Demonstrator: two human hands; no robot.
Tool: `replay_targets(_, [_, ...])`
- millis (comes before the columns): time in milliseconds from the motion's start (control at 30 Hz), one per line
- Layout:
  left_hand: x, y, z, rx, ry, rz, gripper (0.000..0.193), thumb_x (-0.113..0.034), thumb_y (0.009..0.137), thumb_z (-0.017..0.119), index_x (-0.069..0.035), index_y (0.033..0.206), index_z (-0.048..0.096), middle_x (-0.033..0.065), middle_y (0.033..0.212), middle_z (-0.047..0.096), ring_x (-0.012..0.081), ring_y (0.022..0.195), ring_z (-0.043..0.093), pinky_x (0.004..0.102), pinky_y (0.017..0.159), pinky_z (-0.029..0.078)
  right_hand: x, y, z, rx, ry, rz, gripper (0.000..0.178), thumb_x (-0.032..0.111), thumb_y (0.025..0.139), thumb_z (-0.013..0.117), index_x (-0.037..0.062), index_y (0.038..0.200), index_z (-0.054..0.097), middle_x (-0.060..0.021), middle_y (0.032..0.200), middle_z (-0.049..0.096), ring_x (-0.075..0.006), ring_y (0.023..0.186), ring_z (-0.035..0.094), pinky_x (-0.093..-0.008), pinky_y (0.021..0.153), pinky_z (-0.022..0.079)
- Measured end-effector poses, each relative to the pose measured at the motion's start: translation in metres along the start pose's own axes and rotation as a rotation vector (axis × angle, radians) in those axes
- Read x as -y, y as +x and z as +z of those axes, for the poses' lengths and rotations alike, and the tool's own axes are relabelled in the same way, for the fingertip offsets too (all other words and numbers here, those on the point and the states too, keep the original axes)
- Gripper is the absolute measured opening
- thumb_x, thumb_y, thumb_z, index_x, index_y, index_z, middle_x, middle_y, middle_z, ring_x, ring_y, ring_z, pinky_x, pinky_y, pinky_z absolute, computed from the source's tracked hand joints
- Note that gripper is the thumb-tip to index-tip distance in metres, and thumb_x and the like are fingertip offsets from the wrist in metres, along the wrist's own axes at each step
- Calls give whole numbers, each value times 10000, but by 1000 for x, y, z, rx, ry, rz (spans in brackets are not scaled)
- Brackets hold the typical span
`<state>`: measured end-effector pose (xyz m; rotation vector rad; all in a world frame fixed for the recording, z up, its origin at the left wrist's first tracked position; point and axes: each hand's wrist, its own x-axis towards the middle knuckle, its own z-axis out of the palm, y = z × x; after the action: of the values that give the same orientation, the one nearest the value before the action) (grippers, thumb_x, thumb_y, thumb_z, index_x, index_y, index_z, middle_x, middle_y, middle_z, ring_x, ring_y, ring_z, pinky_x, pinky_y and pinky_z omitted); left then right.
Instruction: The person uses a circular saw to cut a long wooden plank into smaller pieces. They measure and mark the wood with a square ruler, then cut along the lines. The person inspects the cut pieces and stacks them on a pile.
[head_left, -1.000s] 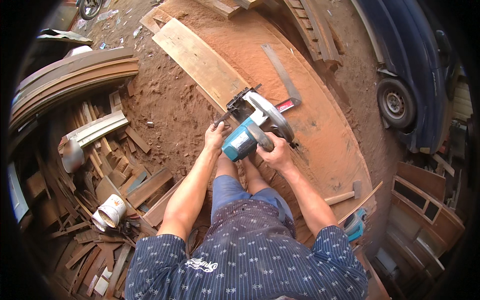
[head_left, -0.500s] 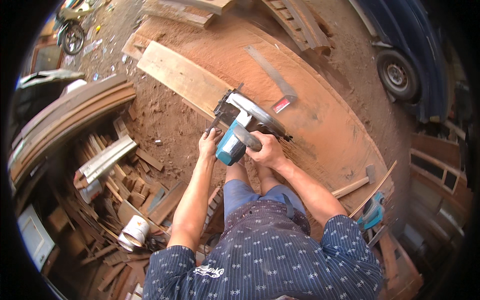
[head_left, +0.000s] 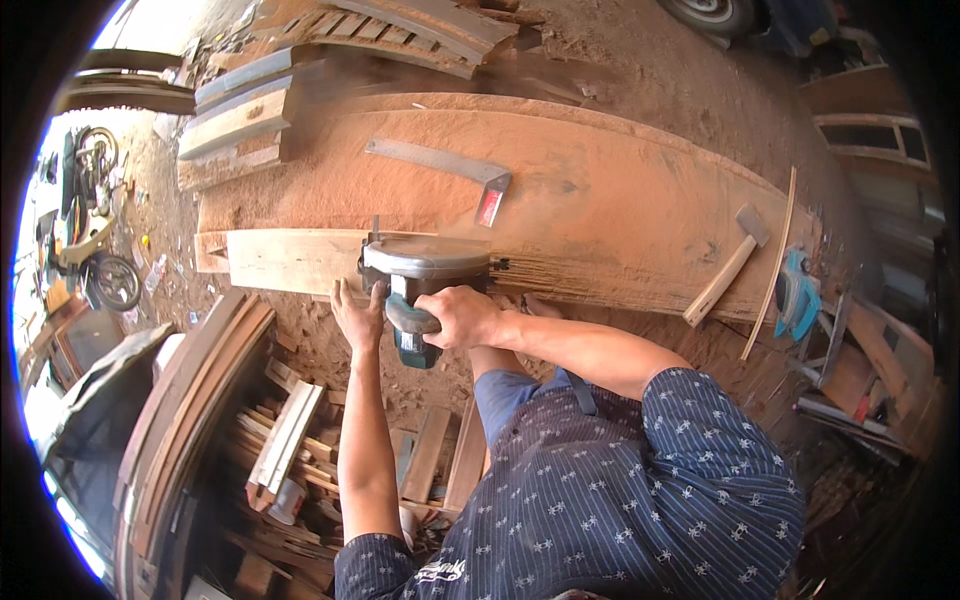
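Note:
A teal circular saw (head_left: 432,262) with a silver blade guard rests at the right end of a pale wooden plank (head_left: 290,262). My right hand (head_left: 462,318) is wrapped round its dark handle. Just left of the saw, my left hand (head_left: 358,318) has its fingers spread at the plank's near edge, with the thumb close to the front of the saw. The blade is hidden under the guard. Beneath the plank lies a wide board (head_left: 620,200) covered with orange sawdust.
On the board lie a metal try square (head_left: 430,158), a hammer (head_left: 722,272) and a thin wood strip (head_left: 778,250). A teal power tool (head_left: 798,300) stands at the right. Timber is stacked at the lower left (head_left: 190,400) and far left (head_left: 240,125).
The view has swung, so the plank and board now run nearly level across it. My left hand's fingers are more spread beside the saw; my right hand still grips its handle.

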<state>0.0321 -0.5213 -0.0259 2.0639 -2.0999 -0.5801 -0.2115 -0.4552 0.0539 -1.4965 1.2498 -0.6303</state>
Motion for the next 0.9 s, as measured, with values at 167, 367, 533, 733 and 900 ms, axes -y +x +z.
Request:
replay_targets(167, [9,18,0,48,71,39,757,-465,862,716,70,1355,506,256,1448,454,409,1346,429,469,1114,359,0,14,8,-26,16,-38,376,278,750,750,1,981,642,-220,846,699,-399,850,686,-483,776,548])
replay_targets(367, [32,35,0,5,50,4,748,-433,868,718,80,1361,487,262,1424,474,415,1325,451,475,1092,382,8,39,20,-10,6,-40,381,244,742,738,-15,1005,643,-223,883,705,-392,857,688,-464,789,552])
replay_targets(533, [42,55,-7,14,65,-27,734,-404,884,705,78,1381,462,266,1426,471,423,1328,447,484,1099,372,15,60,30,-13,8,-42,372,262,749,749,-10,980,642,-222,837,699,-400,840,687,-475,773,554])
replay_targets(733, [72,69,-11,13,17,-29,762,-398,893,687,76,1425,417,266,1486,413,412,1367,407,481,1111,346,21,87,48,-28,2,-48,375,278,751,756,-4,971,642,-216,828,700,-404,834,688,-482,767,553])
replay_targets(900, [103,83,-15,0,72,7,752,-381,889,688,94,1411,428,281,1486,409,431,1332,438,495,1096,354,38,108,53,15,4,-34,388,282,751,754,12,1005,638,-225,842,697,-401,829,689,-482,762,554])
